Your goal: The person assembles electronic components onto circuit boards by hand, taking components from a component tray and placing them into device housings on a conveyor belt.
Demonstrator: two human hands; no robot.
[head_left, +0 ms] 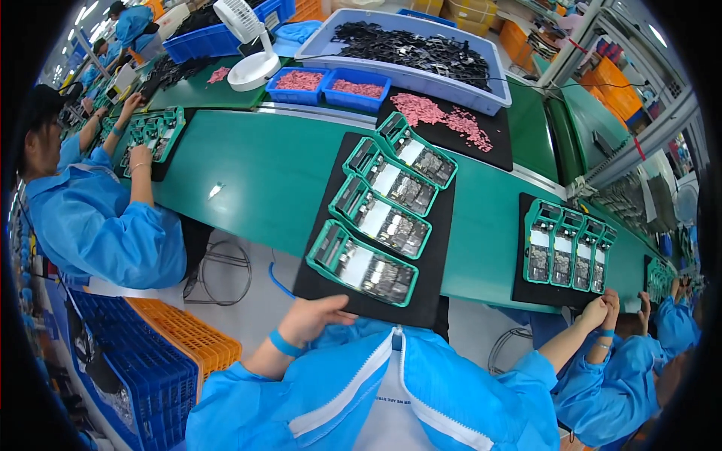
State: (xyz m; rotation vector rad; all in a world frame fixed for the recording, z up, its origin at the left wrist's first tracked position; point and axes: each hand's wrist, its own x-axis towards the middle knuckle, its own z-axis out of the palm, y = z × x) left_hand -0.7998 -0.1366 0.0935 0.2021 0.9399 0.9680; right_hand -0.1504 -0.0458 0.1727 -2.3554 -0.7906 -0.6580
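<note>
In front of me lies a black mat (316,286), which carries a slanting row of several green-framed device housings (374,272) with circuit boards and pale panels showing. My left hand (308,319), with a blue wristband, is at the mat's near left edge, thumb over the rim and fingers bent against it. Stretched far right, my right hand (590,312) is closed by the near corner of a second black mat (524,259). That mat bears similar green-framed housings (569,248). Whatever the right fingers grip is hidden. A co-worker's hand (611,303) is right beside it.
The green bench (256,165) runs across. Behind are a large bin of black parts (481,49), blue trays of pink pieces (299,81) and loose pink pieces (421,109). A white fan (252,71) stands left of them. A co-worker (105,210) sits left, beside stacked crates (143,361).
</note>
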